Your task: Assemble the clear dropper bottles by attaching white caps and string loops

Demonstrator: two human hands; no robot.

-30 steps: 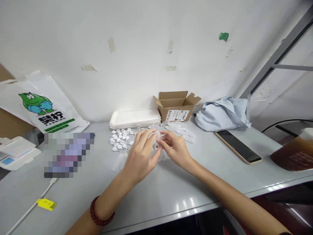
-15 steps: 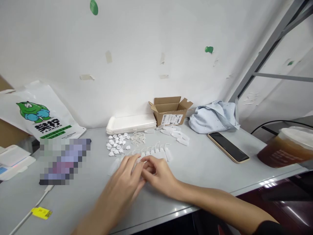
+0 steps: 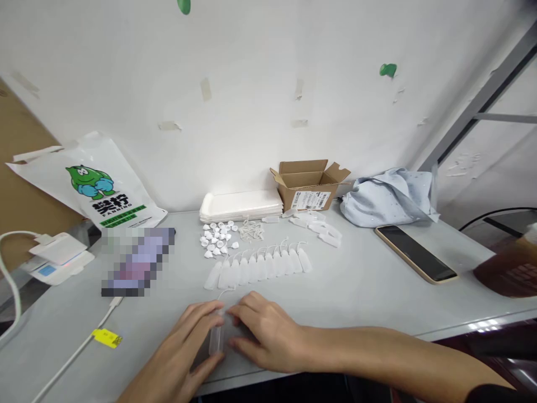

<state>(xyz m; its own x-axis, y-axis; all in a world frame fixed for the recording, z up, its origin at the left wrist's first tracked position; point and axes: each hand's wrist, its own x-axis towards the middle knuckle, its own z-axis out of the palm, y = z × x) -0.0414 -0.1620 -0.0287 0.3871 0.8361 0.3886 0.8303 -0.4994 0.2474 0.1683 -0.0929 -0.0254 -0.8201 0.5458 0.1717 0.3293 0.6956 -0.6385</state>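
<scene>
A small translucent plastic squeeze bottle point(image 3: 215, 340) with a thin pale cord at its top is near the table's front edge. My left hand point(image 3: 187, 341) has its fingertips at the bottle's upper end and its thumb by the lower end, gripping it lightly. Just to the right, my right hand point(image 3: 268, 333) holds nothing; its fingers and thumb are apart, facing the bottle. Beyond both hands, a row of similar corded bottles point(image 3: 259, 267) lies side by side. White cone-shaped caps point(image 3: 218, 237) and a pile of short pale cords point(image 3: 251, 230) lie behind that row.
Loose bottles without cords point(image 3: 321, 226) lie before an open cardboard box point(image 3: 308, 184). Stacked white trays point(image 3: 241, 206) stand by the wall. To the right are a phone point(image 3: 415, 254), a pale blue cloth bag point(image 3: 388, 198) and a drink cup point(image 3: 505, 268); a blurred-out device point(image 3: 140, 263) with a cable is left.
My hands have come nearer the table's front edge and moved apart, showing the bottle between them and the whole row behind. The camera view has turned left.
</scene>
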